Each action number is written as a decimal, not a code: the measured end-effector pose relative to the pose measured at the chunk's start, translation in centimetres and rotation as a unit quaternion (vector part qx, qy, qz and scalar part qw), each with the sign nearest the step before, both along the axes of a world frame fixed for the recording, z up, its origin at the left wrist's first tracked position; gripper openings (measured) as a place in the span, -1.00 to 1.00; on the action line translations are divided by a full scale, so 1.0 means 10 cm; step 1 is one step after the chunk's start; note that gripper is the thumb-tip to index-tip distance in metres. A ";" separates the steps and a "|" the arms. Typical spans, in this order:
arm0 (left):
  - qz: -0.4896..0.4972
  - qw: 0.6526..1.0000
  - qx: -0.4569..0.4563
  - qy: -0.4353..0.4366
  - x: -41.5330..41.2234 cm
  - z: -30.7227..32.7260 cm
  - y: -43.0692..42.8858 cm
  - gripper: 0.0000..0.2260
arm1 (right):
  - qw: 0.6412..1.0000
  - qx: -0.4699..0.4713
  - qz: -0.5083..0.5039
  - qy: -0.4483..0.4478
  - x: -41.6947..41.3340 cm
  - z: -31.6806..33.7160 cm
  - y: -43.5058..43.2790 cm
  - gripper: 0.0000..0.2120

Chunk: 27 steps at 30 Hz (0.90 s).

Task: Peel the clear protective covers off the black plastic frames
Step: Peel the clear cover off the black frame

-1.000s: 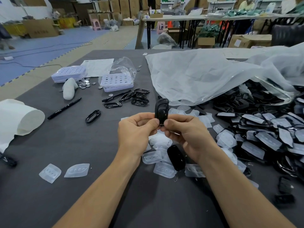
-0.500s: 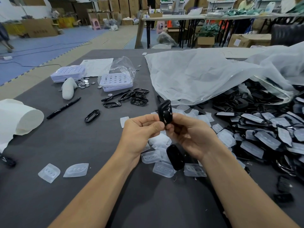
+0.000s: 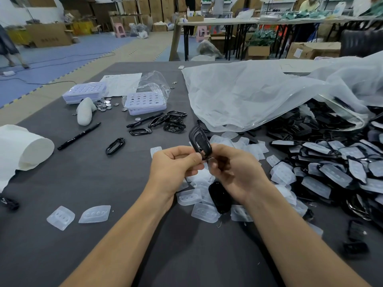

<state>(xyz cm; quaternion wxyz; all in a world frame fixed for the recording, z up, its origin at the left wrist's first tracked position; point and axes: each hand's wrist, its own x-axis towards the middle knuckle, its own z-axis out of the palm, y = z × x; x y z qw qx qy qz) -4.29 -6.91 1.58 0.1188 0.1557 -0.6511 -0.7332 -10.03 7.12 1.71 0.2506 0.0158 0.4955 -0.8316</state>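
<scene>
Both hands pinch one black frame (image 3: 200, 141) by its lower end, left hand (image 3: 173, 168) and right hand (image 3: 235, 172) fingertips meeting there; frame tilted upward above the table (image 3: 103, 245).

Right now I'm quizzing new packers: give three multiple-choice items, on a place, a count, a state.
1. Where is the white rolled sheet? A) grey table's far left B) under the bag C) among coins
2. Clear plastic covers left of the left forearm? A) two B) one C) six
3. The black plastic frame is: A) flat on the table B) boxed C) pinched by both hands
A: it sits at the left edge. A: a pair lies there. C: left hand and right hand grip its lower end.
</scene>
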 end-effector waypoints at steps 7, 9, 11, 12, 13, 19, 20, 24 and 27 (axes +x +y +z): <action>0.035 0.999 -0.010 -0.001 0.00 0.01 -0.02 -0.92 | 0.991 0.063 0.006 0.119 0.03 0.03 -0.01 -0.80; 0.030 0.999 -0.040 -0.009 -0.01 -0.02 -0.01 -0.92 | 0.972 0.133 -0.027 0.192 0.04 0.02 -0.02 -0.77; 0.047 0.996 -0.075 -0.018 -0.01 -0.04 0.01 -0.91 | 0.935 0.225 -0.072 0.264 0.06 -0.01 -0.03 -0.77; 0.052 0.996 -0.071 -0.017 -0.01 -0.04 0.01 -0.91 | 0.908 0.277 -0.100 0.298 0.06 -0.04 -0.03 -0.76; 0.044 0.998 -0.044 -0.010 -0.01 -0.03 0.01 -0.90 | 0.880 0.317 -0.124 0.332 0.07 -0.07 -0.03 -0.74; 0.024 0.993 0.116 -0.009 -0.02 0.02 -0.01 -0.89 | 0.752 0.388 -0.110 0.521 0.13 -0.11 -0.06 -0.69; 0.034 0.992 0.123 -0.011 -0.02 0.02 -0.01 -0.91 | 0.742 0.395 -0.105 0.532 0.14 -0.11 -0.08 -0.72; 0.036 0.992 0.122 -0.010 -0.05 0.01 -0.05 -0.73 | 0.797 0.386 -0.104 0.452 0.16 -0.10 -0.10 -0.78; 0.008 0.993 0.119 0.016 -0.05 0.00 -0.05 -0.73 | 0.844 0.362 -0.122 0.378 0.15 -0.06 -0.09 -0.66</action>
